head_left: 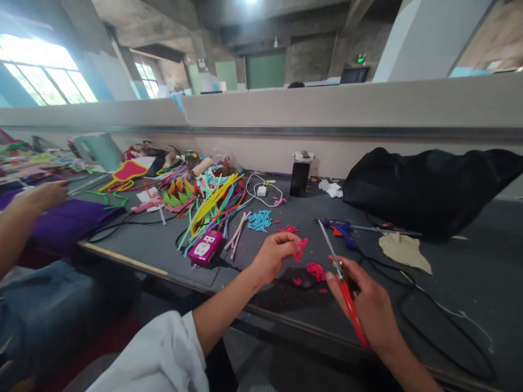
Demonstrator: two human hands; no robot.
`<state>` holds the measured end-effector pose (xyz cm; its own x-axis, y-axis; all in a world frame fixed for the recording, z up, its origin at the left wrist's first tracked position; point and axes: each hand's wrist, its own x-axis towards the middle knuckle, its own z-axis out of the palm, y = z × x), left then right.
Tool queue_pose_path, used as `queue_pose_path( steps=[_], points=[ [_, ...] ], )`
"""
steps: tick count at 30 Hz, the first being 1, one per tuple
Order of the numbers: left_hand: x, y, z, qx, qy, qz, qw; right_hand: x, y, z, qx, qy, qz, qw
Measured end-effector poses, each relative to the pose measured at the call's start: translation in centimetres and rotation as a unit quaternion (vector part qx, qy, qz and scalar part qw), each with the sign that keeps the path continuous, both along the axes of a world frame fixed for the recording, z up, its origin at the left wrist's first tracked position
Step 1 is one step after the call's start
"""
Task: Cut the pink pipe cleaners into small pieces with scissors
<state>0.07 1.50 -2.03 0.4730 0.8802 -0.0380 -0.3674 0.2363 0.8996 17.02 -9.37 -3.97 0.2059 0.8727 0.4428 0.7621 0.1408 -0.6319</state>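
Scissors [350,305] sit gripped in the right hand [371,306] just right of the pink pile [316,270], while the left hand [270,257] pinches a pink piece [301,249] just left of that pile, where a firm hold clear of the blades [329,243] seems wisest.

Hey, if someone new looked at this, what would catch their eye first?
Probably the red-handled scissors in the right hand, beside the left hand pinching a pink-red piece. Next might come the heap of bright, thin strips on the table, left of both hands, then the big black bag at the back right.
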Motion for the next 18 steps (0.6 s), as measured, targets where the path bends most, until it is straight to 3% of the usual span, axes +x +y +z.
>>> queue_pose_path(
  steps=[5, 12, 18],
  points=[
    [-0.3, -0.2, 0.8, -0.006, -0.045, 0.019, 0.999, -0.8, 0.9, -0.7, 0.010, -0.068, -0.001, 0.998],
    [-0.5, 0.2, -0.3, 0.139, 0.152, 0.004, 0.979, -1.0, 1.9, -0.4, 0.021, -0.064, -0.032, 0.997],
    [-0.5, 0.5, -0.5, 0.089, 0.063, -0.004, 0.994, -0.9, 2.2, -0.3, 0.024, -0.053, -0.037, 0.998]
  ],
)
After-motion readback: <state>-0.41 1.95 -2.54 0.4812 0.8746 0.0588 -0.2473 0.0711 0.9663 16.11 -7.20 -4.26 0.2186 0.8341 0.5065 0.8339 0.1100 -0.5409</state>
